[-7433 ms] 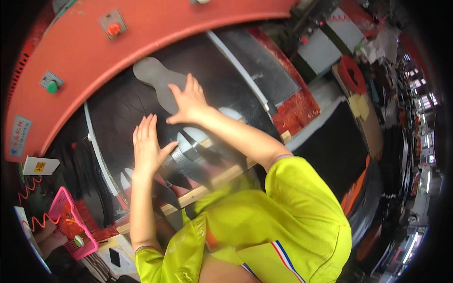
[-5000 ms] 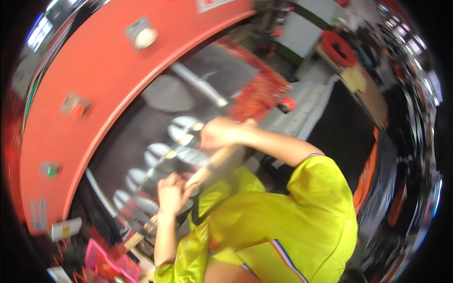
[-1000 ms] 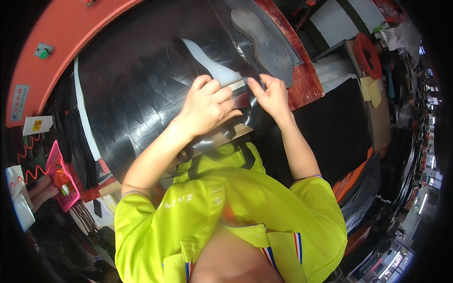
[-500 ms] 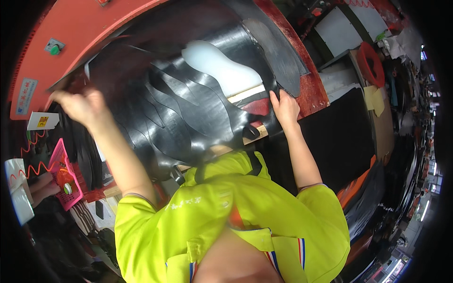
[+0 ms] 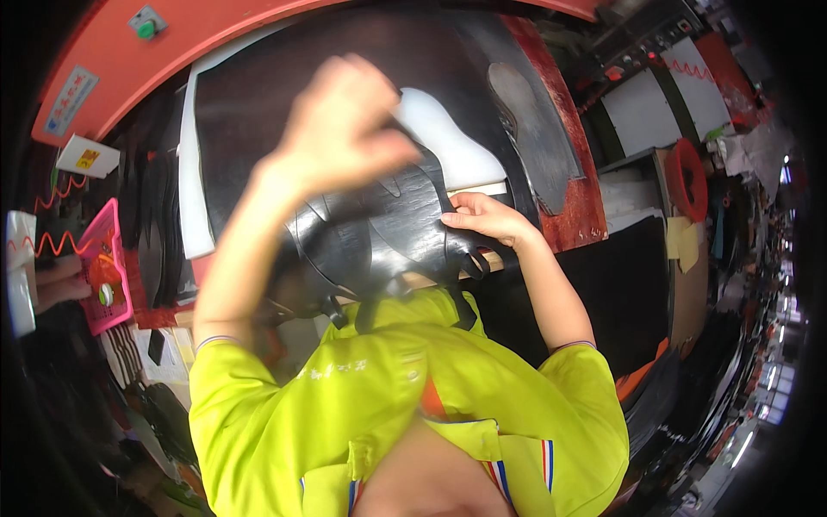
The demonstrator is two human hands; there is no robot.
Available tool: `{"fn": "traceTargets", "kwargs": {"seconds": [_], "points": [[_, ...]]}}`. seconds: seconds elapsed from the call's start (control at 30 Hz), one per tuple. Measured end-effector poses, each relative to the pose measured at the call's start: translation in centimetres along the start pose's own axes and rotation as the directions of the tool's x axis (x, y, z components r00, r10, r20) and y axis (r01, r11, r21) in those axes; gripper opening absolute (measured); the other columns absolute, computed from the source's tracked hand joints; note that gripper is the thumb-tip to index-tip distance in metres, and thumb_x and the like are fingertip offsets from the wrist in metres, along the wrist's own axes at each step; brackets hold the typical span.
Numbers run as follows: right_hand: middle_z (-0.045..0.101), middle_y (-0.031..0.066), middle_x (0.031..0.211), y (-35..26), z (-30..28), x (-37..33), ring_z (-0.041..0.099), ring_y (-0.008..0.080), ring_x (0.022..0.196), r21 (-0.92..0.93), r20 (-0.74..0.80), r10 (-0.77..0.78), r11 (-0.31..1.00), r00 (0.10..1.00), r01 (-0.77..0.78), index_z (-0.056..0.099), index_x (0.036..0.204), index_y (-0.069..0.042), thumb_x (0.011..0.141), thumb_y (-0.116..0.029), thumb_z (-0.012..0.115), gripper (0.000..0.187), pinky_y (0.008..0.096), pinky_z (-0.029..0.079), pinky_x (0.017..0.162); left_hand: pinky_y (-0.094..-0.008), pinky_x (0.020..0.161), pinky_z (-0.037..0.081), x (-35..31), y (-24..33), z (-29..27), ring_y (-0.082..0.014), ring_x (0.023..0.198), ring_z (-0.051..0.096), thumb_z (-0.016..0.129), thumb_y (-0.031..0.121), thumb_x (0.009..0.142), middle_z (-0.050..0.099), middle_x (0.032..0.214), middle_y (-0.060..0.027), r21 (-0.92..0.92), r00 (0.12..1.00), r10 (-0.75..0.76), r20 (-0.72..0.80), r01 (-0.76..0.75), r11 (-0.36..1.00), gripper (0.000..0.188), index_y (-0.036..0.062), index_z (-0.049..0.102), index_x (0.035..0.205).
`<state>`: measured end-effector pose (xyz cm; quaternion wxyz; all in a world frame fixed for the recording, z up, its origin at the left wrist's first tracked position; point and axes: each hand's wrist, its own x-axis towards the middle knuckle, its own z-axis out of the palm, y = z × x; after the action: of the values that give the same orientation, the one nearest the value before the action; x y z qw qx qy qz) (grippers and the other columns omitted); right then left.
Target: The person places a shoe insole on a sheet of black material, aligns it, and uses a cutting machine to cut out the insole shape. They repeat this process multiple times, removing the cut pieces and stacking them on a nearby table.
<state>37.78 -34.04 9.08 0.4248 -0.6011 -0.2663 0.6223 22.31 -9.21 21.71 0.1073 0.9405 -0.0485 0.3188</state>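
Note:
A shiny black sheet [image 5: 405, 224] with curved, sole-like cut lines lies bunched before my body. My right hand [image 5: 491, 217] pinches its right edge between thumb and fingers. Above the sheet's left part hangs my left hand [image 5: 345, 129], thumb held away from the fingers; motion smears it, and I cannot tell whether it grips anything. Just beyond my right hand lies a white sole-shaped piece [image 5: 457, 142]. A flat, dark surface [image 5: 258, 112] extends behind the left hand.
To the right lies a worn grey sole-shaped piece [image 5: 525, 121] near a red board edge [image 5: 590, 202]. An orange machine beam [image 5: 207, 39] crosses the back. A pink basket [image 5: 108, 267] is at left, another person's arm beside it. A red ring-shaped object [image 5: 687, 181] is far right.
My left hand has swung from the far left inward over the sheet. My right hand has moved left and nearer. The sheet has drawn together, uncovering a white strip at left.

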Motion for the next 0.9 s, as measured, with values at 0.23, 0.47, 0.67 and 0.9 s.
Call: {"fn": "traceTargets", "kwargs": {"seconds": [0.23,0.47,0.67,0.9], "points": [[0.062,0.0051,0.115,1.0,-0.8,1.2,0.057,0.0137,0.107,0.248,0.081,0.028,0.968,0.996,-0.048,0.062,0.123,-0.003,0.085,-0.013,0.074,0.041,0.0282,0.047,0.095,-0.0531,0.107,0.031,-5.8,5.9,9.5,-0.0353,0.116,0.046,0.077,0.059,0.063,0.043,0.139,-0.0127,-0.264,0.960,0.165,0.228,-0.102,0.959,0.085,0.0212,0.052,0.135],[0.059,0.0078,0.127,0.7,0.1,1.1,0.057,0.0167,0.116,0.279,0.071,-0.040,0.960,0.997,0.018,0.053,0.135,-0.004,0.083,-0.012,0.076,0.058,0.0315,0.047,0.100,-0.0538,0.106,0.031,-3.3,4.4,11.7,-0.0304,0.113,0.049,0.071,0.051,0.071,0.051,0.133,-0.0092,-0.187,0.921,0.241,0.306,-0.190,0.964,0.063,0.0231,0.059,0.126],[0.063,0.0048,0.122,1.4,-0.8,1.6,0.061,0.0130,0.111,0.294,0.220,-0.105,0.955,0.970,0.037,0.053,0.133,-0.001,0.091,-0.008,0.064,0.044,0.0284,0.049,0.096,-0.0524,0.100,0.039,-5.0,2.8,8.7,-0.0286,0.097,0.055,0.063,0.052,0.069,0.057,0.111,-0.0110,-0.338,0.901,0.421,0.101,-0.367,0.867,0.054,0.0161,0.066,0.110],[0.061,0.0069,0.124,1.0,0.1,1.2,0.061,0.0142,0.111,0.421,0.245,-0.141,0.907,0.959,0.026,0.049,0.135,0.000,0.091,-0.016,0.066,0.049,0.0288,0.050,0.096,-0.0525,0.106,0.036,-9.0,5.3,9.0,-0.0330,0.107,0.053,0.064,0.045,0.077,0.054,0.131,-0.0119,-0.284,0.933,0.282,0.222,-0.215,0.934,0.050,0.0205,0.064,0.120]]}}
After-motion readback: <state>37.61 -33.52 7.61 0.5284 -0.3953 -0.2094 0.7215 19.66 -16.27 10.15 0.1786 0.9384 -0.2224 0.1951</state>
